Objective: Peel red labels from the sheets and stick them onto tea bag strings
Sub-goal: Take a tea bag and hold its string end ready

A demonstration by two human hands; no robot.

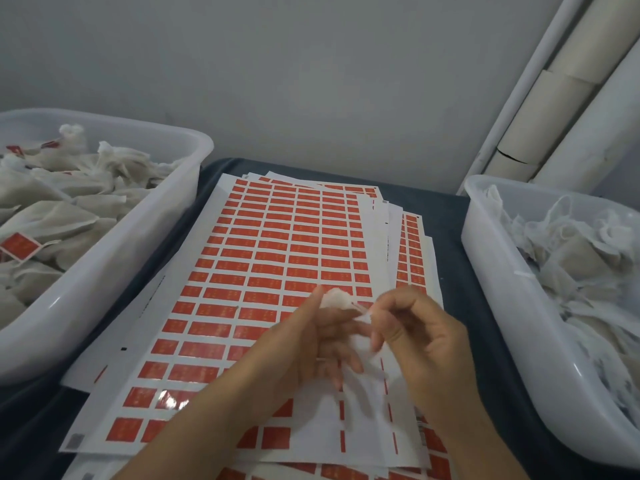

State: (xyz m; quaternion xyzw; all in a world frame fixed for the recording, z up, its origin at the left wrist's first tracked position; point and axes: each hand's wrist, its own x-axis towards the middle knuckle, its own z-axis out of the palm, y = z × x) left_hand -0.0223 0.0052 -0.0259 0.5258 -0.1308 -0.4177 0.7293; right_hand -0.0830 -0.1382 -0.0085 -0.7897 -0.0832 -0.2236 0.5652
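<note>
Both hands were up over the near right part of the label stack, working one tea bag (349,327) between them. The left hand (311,344) had the gathered, fluffy top of the bag pinched at its fingertips, thin gauzy white mesh bunched up. The right hand (415,330) had its fingers curled in and pinched at the bag's string end, right up against the left fingertips; too blurry to tell if a label was on it.

Under them lay the top label sheet (270,271), glossy white backing with rows of small red rectangular labels (221,310), gold print on them too small to read. Its near right columns were already peeled down to thin red slivers. More sheets (412,251) were fanned out beneath, all on a dark blue table (450,216).

At the table's left edge sat a translucent white plastic tub (114,244) heaped with beige mesh bags, some carrying a red tag (19,244). At the right edge, a matching tub (502,306) held crumpled bags. Pale cardboard tubes (561,95) leaned in the far right corner against a plain grey wall.
</note>
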